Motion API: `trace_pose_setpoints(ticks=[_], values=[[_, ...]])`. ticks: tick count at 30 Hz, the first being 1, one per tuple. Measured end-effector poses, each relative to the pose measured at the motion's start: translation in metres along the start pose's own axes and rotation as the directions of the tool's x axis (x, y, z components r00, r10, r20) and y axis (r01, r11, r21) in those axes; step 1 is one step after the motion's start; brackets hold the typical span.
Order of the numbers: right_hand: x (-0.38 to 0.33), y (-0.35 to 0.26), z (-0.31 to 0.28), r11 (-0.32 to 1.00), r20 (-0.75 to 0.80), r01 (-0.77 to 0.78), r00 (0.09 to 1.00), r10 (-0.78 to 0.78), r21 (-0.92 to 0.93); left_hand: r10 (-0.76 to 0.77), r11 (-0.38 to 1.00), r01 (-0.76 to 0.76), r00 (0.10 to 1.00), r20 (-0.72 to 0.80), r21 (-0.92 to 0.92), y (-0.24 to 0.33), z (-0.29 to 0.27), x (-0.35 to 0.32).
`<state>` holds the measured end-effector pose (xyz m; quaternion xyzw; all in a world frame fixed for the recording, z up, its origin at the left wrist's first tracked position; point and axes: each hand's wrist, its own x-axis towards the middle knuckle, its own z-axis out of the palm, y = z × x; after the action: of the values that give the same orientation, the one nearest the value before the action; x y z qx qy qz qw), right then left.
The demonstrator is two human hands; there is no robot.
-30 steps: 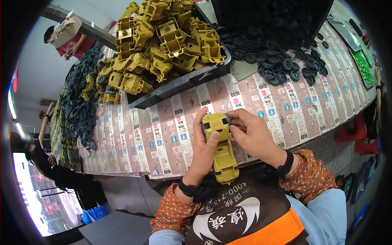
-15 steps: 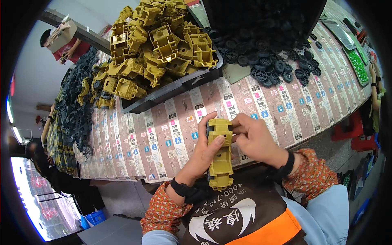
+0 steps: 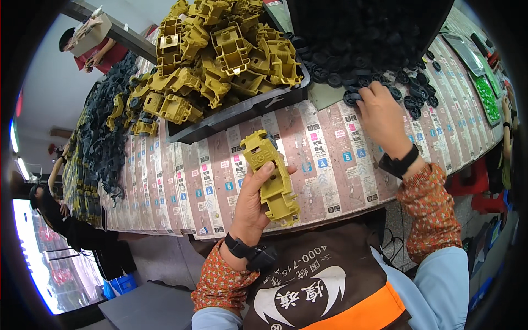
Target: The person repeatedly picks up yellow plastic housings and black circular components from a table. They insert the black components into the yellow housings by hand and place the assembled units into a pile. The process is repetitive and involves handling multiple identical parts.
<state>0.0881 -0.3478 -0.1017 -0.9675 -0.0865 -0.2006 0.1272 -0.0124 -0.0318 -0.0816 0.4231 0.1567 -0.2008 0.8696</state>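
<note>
A mustard-yellow toy truck body [image 3: 279, 193] lies tilted in my left hand [image 3: 250, 212]. The thumb presses on its upper face, and the other fingers wrap beneath it. A dark wheel [image 3: 271, 137] shows at the body's far right corner; its other side is hidden. Farther right, my right hand [image 3: 383, 122] reaches to the near edge of a heap of black toy wheels [image 3: 333, 80]. Its thumb and fingers are closed on one black wheel [image 3: 351, 98], partly covered by the fingertips.
A black tray [image 3: 236, 118] piled with yellow truck bodies [image 3: 228, 49] stands beyond my left hand. Dark grey parts [image 3: 102, 132] are heaped at the far left. A dark bin [image 3: 366, 33] stands behind the wheels, with green pieces [image 3: 488, 102] far right. Other people work around the table.
My right hand has left the truck body and moved away and right to the wheel heap, closing on a wheel. My left hand has shifted left, tilting the body's far end leftward.
</note>
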Motion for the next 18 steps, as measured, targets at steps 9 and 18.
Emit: trace_pose_setpoints(ticks=[9, 18], values=[[-0.041, -0.023, -0.030, 0.917, 0.383, -0.227, 0.919, 0.091, 0.327, -0.026, 0.999, 0.027, 1.000, 0.006, -0.026, -0.003, -0.011, 0.001], [-0.049, -0.040, -0.035, 0.861, 0.384, -0.121, 0.919, -0.091, 0.494, 0.012, 0.991, -0.014, 1.000, -0.018, -0.133, -0.002, -0.005, -0.005]])
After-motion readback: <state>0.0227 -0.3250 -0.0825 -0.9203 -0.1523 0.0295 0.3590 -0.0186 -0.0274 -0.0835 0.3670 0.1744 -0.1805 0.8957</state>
